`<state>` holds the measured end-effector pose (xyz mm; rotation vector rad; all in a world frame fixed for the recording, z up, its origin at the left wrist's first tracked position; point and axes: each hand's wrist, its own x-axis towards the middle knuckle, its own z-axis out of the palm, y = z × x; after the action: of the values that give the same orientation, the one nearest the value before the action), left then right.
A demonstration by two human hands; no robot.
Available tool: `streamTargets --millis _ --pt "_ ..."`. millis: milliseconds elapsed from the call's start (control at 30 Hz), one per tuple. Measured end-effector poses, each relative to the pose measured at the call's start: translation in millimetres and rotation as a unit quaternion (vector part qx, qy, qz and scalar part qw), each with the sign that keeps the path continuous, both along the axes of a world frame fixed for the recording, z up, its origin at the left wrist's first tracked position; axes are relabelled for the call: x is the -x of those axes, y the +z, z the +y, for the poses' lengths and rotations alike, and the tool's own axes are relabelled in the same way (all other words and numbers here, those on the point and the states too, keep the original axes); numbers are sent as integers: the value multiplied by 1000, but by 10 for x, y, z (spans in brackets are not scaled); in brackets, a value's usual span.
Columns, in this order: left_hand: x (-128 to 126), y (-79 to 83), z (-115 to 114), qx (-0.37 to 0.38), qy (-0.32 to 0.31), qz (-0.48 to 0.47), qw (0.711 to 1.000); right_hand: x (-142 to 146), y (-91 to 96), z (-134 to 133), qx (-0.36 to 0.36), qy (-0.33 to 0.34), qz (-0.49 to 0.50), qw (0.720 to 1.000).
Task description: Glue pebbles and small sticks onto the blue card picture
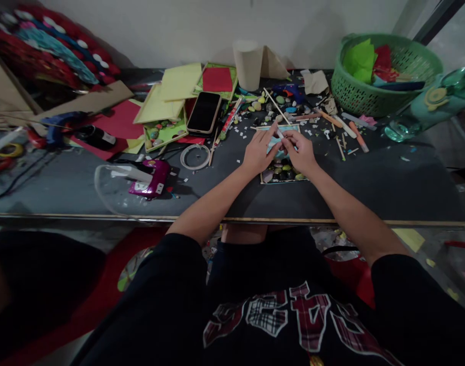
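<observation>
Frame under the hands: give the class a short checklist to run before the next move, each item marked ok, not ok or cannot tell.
1. Left hand and right hand both at the frame: ok.
2. Pebbles within the frame's near end: ok.
3. Pale piece at the fingertips, which hand grips it: cannot tell, fingers overlap.
4. Surrounding tabletop free of litter: not ok, paper scraps and a long stick lie about.
5. Phone apart from both hands: ok.
</observation>
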<state>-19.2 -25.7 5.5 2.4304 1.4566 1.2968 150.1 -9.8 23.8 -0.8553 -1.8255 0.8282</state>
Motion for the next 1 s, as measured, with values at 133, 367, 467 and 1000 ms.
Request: streamTargets --millis 133,367,467,1000 --pt "-2 -11 18 -21 -4 5 1000 -41 9 -5 -15 -2 -14 1000" --pt "21 -8 18 -76 -47 32 996 -78 8 42 -56 -62 -33 996" --pt "2 7 -16 -74 -77 45 993 -81 -16 82 -89 -91 -56 990" --pt "17 35 3 -24 -60 58 996 -88 15 54 -118 -178 -168 962"
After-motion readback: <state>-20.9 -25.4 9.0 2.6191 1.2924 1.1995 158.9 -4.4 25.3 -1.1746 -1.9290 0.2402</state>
